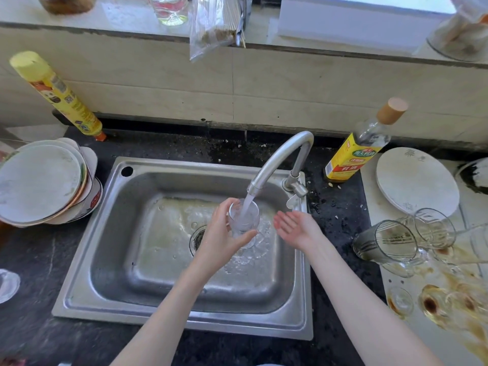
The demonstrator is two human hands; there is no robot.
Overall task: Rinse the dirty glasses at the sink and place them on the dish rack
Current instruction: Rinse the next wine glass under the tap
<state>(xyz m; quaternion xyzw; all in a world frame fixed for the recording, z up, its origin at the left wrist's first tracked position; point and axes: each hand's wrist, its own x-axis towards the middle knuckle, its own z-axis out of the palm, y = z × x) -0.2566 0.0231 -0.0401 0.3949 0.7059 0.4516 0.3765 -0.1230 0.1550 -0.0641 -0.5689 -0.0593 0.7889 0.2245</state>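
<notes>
The left hand wraps its grip round a stemmed glass under the running faucet, above the sink; the right hand hovers released. Wet, thin glass looks slippery and fragile; the bowl seems the safest hold.

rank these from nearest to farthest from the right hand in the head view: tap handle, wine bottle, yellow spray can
1. Tap handle, just above the right hand at the sink's right rim.
2. Wine bottle, farther up and right, on the counter.
3. Yellow spray can, far left against the wall.
</notes>
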